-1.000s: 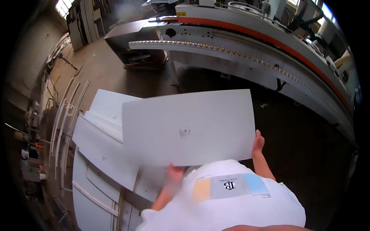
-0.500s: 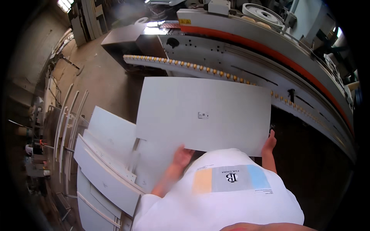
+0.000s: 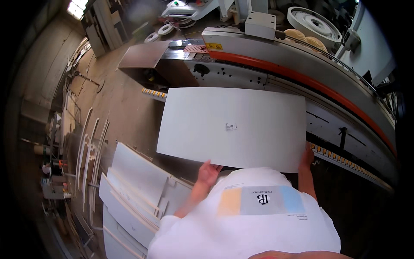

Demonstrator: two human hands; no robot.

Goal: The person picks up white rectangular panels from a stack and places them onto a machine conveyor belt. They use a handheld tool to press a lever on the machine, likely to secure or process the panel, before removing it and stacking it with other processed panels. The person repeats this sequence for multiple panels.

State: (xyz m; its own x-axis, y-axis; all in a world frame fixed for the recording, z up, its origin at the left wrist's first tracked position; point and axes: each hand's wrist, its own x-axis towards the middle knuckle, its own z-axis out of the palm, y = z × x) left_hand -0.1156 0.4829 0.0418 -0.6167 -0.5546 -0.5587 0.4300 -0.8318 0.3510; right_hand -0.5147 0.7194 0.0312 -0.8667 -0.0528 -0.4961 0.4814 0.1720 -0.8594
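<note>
A large white rectangular panel (image 3: 198,125) with a small printed label (image 3: 231,126) at its middle is held out flat before my body. My left hand (image 3: 208,172) grips its near edge, left of the middle, with the fingers underneath and hidden. At the right end, my right hand (image 3: 307,157) is closed round the panel's edge near its near corner. The panel's far side covers part of a roller rail (image 3: 345,164) on the machine's front.
A long edge machine (image 3: 250,69) with an orange stripe (image 3: 293,71) runs across beyond the panel. At its left end stands a brown box-like stand (image 3: 144,56). Stacked white boards (image 3: 133,190) lie to my left, with long thin strips (image 3: 88,159) past them.
The panel, still in both hands, has come round a little with my body and now covers more of the roller rail. The stacked boards sit lower and farther right in view.
</note>
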